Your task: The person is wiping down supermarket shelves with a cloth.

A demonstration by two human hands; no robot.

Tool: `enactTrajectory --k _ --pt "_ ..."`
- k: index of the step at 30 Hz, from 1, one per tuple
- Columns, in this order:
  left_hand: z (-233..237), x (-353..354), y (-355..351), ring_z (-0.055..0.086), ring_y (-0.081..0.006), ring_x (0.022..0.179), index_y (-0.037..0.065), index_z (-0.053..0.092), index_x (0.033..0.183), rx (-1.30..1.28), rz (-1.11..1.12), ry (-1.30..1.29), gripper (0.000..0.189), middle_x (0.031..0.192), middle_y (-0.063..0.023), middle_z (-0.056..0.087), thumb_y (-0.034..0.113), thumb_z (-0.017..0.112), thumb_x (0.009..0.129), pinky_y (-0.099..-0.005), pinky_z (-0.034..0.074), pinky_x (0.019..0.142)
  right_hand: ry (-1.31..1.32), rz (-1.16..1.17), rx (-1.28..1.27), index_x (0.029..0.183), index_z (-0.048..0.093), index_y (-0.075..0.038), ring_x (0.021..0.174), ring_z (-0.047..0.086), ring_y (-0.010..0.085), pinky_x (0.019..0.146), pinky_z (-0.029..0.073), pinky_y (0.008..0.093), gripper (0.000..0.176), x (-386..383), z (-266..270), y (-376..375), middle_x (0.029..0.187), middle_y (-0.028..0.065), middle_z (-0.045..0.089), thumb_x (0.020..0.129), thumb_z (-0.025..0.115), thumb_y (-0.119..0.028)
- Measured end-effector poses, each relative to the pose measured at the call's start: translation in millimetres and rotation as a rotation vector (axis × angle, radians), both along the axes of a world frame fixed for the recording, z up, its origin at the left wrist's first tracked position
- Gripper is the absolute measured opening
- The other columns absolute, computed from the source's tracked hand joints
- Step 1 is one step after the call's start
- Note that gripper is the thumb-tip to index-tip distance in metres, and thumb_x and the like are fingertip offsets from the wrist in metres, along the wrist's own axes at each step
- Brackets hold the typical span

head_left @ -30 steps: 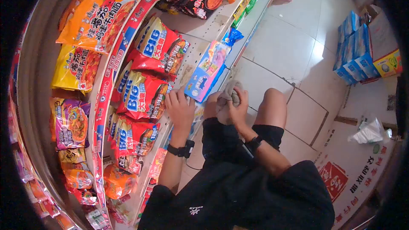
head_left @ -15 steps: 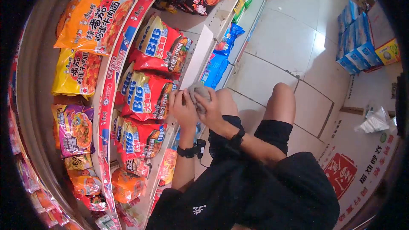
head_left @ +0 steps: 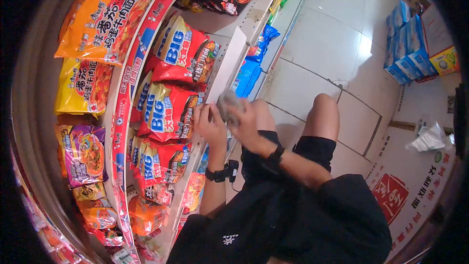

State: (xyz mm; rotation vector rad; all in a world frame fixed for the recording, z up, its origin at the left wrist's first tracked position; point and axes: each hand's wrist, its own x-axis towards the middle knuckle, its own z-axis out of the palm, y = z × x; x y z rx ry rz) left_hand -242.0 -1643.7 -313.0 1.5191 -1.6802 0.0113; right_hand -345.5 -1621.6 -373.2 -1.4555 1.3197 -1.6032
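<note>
A grey cloth (head_left: 226,101) is bunched in my right hand (head_left: 244,124), whose fingers are closed around it and a little blurred. My left hand (head_left: 211,123) is right beside it, its fingertips pinched at the lower end of a long white strip (head_left: 231,55). That strip slants up along the front edge of the shelf (head_left: 252,19). Red noodle packets (head_left: 166,110) stand on the shelf just left of my left hand.
Orange noodle packets (head_left: 105,19) and a purple packet (head_left: 86,155) fill the shelf tier at the left. Blue packages (head_left: 247,77) sit on a tier beyond my hands. Blue boxes (head_left: 409,46) and a white carton (head_left: 415,186) stand on the right side of the tiled floor (head_left: 317,54).
My right hand and the cloth have shifted slightly, with the cloth a bit higher and blurred. My left hand stays at the strip. The view has moved a little.
</note>
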Motion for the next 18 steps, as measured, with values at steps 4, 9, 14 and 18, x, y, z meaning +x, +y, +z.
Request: enactTrajectory --k 4,9,14,18 --pt "5.0 -3.1 0.7 0.065 -0.0336 0.086 -0.007 0.07 0.095 0.015 -0.006 0.055 0.015 0.095 -0.0182 0.066 0.007 0.069 0.099 -0.0422 0.05 0.074 -0.173 0.048 0.006 0.114 0.076 -0.005 0.113 0.065 0.0432 0.1 0.052 0.0483 0.046 4.1 -5.9 1.9 0.121 0.0236 0.066 0.068 0.077 0.002" --pt "5.4 -5.7 0.9 0.065 -0.0334 0.082 -0.007 0.069 0.095 -0.017 0.002 0.039 0.014 0.094 -0.0181 0.065 0.006 0.068 0.099 -0.0401 0.051 0.072 -0.001 -0.365 -0.053 0.119 0.074 -0.005 0.107 0.068 0.0417 0.093 0.056 0.0469 0.043 -70.9 -10.8 -132.3 0.118 0.0224 0.069 0.076 0.076 -0.007" --pt "9.6 -9.8 -3.3 0.064 -0.0312 0.074 -0.008 0.066 0.091 -0.032 0.011 0.014 0.015 0.087 -0.0173 0.063 0.003 0.066 0.1 -0.0368 0.05 0.064 0.09 -0.419 -0.053 0.118 0.073 -0.004 0.11 0.065 0.0421 0.094 0.055 0.0467 0.042 -70.1 -34.7 -130.0 0.12 0.0209 0.066 0.077 0.075 -0.009" --pt "14.3 -9.6 -4.0 0.063 -0.0311 0.072 -0.008 0.065 0.089 0.016 0.032 -0.009 0.015 0.085 -0.017 0.061 0.003 0.066 0.1 -0.0382 0.05 0.063 -0.045 -0.129 0.223 0.113 0.073 0.0 0.116 0.062 0.0477 0.104 0.049 0.0506 0.037 -9.4 -28.3 -52.8 0.118 0.0263 0.068 0.079 0.08 -0.014"
